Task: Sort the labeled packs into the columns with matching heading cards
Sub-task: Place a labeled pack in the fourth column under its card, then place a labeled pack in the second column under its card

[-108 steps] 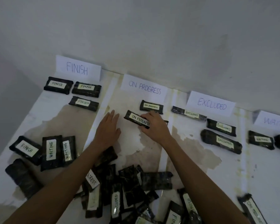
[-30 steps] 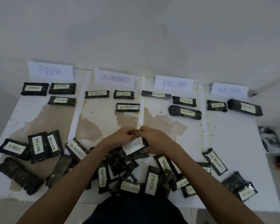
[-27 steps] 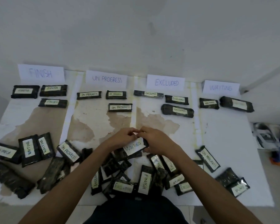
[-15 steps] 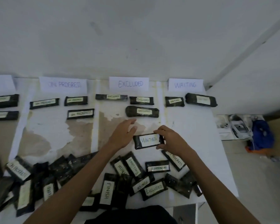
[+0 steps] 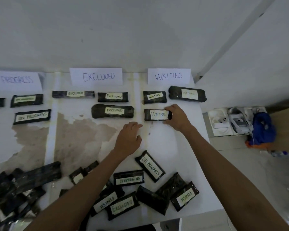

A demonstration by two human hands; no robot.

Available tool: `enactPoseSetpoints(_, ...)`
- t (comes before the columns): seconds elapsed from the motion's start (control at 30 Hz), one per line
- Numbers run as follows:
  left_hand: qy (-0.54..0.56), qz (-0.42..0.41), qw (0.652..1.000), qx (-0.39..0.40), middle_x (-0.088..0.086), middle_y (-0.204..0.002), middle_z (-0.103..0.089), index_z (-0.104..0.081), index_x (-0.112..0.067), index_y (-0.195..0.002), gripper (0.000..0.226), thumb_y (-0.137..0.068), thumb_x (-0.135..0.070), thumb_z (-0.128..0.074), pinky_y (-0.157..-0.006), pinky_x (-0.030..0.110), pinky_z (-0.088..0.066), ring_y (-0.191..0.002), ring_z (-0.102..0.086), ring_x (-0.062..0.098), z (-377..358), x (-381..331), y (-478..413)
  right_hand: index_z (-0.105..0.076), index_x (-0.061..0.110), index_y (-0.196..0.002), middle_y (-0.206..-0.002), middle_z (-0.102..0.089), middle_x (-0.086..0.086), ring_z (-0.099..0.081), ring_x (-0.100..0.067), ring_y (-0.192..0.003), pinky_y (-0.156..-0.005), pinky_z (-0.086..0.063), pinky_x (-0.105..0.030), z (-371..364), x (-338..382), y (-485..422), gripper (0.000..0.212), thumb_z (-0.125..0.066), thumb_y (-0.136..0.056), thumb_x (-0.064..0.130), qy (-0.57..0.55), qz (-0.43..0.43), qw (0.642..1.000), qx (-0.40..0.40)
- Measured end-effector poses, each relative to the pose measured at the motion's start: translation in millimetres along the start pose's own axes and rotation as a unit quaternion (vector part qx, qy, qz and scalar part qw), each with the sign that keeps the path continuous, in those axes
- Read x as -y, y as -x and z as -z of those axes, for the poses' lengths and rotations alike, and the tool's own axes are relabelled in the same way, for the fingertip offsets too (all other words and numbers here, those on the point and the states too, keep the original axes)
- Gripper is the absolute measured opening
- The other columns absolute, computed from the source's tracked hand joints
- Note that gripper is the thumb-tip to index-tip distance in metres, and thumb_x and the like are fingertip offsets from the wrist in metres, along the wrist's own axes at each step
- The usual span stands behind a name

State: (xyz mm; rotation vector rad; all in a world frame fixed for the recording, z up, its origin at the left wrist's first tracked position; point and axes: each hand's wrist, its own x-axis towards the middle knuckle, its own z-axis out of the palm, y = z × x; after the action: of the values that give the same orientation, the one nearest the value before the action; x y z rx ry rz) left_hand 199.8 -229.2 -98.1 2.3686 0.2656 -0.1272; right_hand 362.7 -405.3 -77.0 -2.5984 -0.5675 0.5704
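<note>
My right hand [image 5: 177,118] grips the right end of a dark pack labelled WAITING [image 5: 156,114], which lies flat in the column under the WAITING heading card [image 5: 168,76], just below two other WAITING packs [image 5: 154,97]. My left hand [image 5: 128,139] rests flat on the table, fingers apart and holding nothing, on the strip between the EXCLUDED and WAITING columns. The EXCLUDED heading card [image 5: 97,76] has three packs [image 5: 113,111] beneath it. The ON PROGRESS card [image 5: 13,80] is partly cut off at the left.
Several unsorted packs [image 5: 150,165] lie in a loose heap along the table's near edge, partly under my forearms. White tape strips [image 5: 51,130] divide the columns. To the right, off the table [image 5: 182,155], sit white boxes [image 5: 220,121] and a blue bag [image 5: 261,129] on the floor.
My right hand carried the WAITING pack up and right from the pile into the WAITING column and set it down. My left hand let go of it and now lies on the table.
</note>
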Motion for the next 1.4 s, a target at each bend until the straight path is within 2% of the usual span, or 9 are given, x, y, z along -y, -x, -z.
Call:
enactPoseSetpoints(0.2, -0.026, 0.004, 1.000, -0.013, 0.019, -0.127, -0.051, -0.053, -0.006, -0.125, 0.047, -0.078, -0.006, -0.056, -0.099, 0.045, -0.041, -0.116, -0.044, 0.037, -9.9, 1.0, -8.0, -0.048, 0.006, -0.134, -0.124, -0.046, -0.017, -0.049, -0.029, -0.113, -0.089, -0.029, -0.011, -6.1, -13.1, -14.0, 0.075, -0.083, -0.068, 0.012, -0.008, 0.012, 0.999, 0.033)
enactPoseSetpoints(0.27, -0.019, -0.002, 1.000, -0.008, 0.019, -0.127, -0.050, -0.053, -0.005, -0.125, 0.047, -0.079, -0.007, -0.055, -0.099, 0.044, -0.040, -0.116, -0.044, 0.036, -8.9, 3.0, -4.8, -0.041, 0.012, -0.139, -0.131, -0.041, -0.014, -0.048, -0.028, -0.115, -0.098, -0.038, -0.026, -4.6, -12.4, -9.3, 0.082, -0.082, -0.069, 0.019, 0.003, 0.016, 0.999, 0.035)
enactPoseSetpoints(0.37, -0.028, -0.001, 1.000, 0.009, 0.017, -0.128, -0.049, -0.052, -0.006, -0.126, 0.049, -0.078, -0.016, -0.048, -0.099, 0.041, -0.039, -0.117, -0.043, 0.035, -3.7, 4.6, 4.9, -0.035, 0.016, -0.142, -0.138, -0.035, -0.014, -0.044, -0.031, -0.118, -0.097, -0.042, -0.044, -2.0, -3.1, 11.1, 0.081, -0.077, -0.074, 0.027, 0.061, 0.009, 0.998, 0.008)
enactPoseSetpoints(0.53, -0.046, 0.014, 0.999, 0.008, 0.017, -0.129, -0.049, -0.052, -0.005, -0.125, 0.046, -0.080, -0.011, -0.054, -0.099, 0.043, -0.038, -0.119, -0.042, 0.035, 0.9, 8.7, 40.8, -0.042, 0.019, -0.135, -0.134, -0.040, -0.009, -0.048, -0.026, -0.117, -0.099, -0.043, -0.038, -26.5, 33.4, 91.4, 0.061, -0.070, -0.081, 0.026, 0.001, -0.009, 0.997, 0.080)
enactPoseSetpoints(0.67, -0.083, 0.035, 0.995, 0.031, 0.021, -0.138, -0.043, -0.049, -0.004, -0.129, 0.055, -0.078, -0.024, -0.045, -0.105, 0.050, -0.036, -0.128, -0.036, 0.041, -1.8, 20.7, 69.7, -0.035, 0.020, -0.137, -0.127, -0.040, -0.011, -0.046, -0.029, -0.111, -0.090, -0.047, -0.040, -70.8, 45.4, 155.6, 0.069, -0.068, -0.078, 0.035, 0.088, -0.009, 0.986, 0.139)
enactPoseSetpoints(0.77, -0.134, 0.017, 0.988, 0.074, 0.018, -0.149, -0.030, -0.044, -0.005, -0.135, 0.062, -0.080, -0.032, -0.035, -0.107, 0.051, -0.031, -0.136, -0.026, 0.041, -5.0, 31.0, 81.3, -0.026, 0.021, -0.142, -0.125, -0.039, -0.012, -0.044, -0.028, -0.105, -0.082, -0.047, -0.037, -90.6, 45.3, 177.2, 0.077, -0.068, -0.079, 0.027, 0.127, -0.014, 0.985, 0.116)
enactPoseSetpoints(0.93, -0.130, 0.014, 0.988, 0.078, 0.015, -0.151, -0.027, -0.043, -0.008, -0.135, 0.058, -0.080, -0.027, -0.039, -0.110, 0.050, -0.029, -0.138, -0.023, 0.036, 2.7, 35.9, 80.3, -0.034, 0.019, -0.140, -0.115, -0.047, -0.013, -0.045, -0.029, -0.096, -0.071, -0.042, -0.034, -94.2, 47.5, 177.0, 0.080, -0.069, -0.068, 0.022, 0.136, 0.003, 0.988, 0.075)
enactPoseSetpoints(1.2, -0.105, 0.025, 0.994, 0.011, 0.015, -0.148, -0.034, -0.044, -0.008, -0.135, 0.057, -0.080, -0.024, -0.041, -0.107, 0.048, -0.031, -0.137, -0.027, 0.035, 38.7, 51.7, 95.4, -0.045, 0.017, -0.134, -0.120, -0.049, -0.011, -0.044, -0.028, -0.101, -0.079, -0.044, -0.036, -83.8, 75.0, 163.8, 0.072, -0.068, -0.066, 0.023, 0.114, 0.080, 0.989, 0.043)
enactPoseSetpoints(1.4, -0.112, 0.041, 0.993, -0.016, 0.018, -0.145, -0.037, -0.045, -0.006, -0.132, 0.051, -0.083, -0.016, -0.051, -0.107, 0.052, -0.033, -0.134, -0.031, 0.037, 74.9, 90.3, 119.9, -0.052, 0.015, -0.127, -0.117, -0.052, -0.010, -0.046, -0.029, -0.097, -0.075, -0.046, -0.039, -98.4, 136.2, 147.2, 0.064, -0.068, -0.065, 0.021, 0.110, 0.155, 0.981, 0.039)
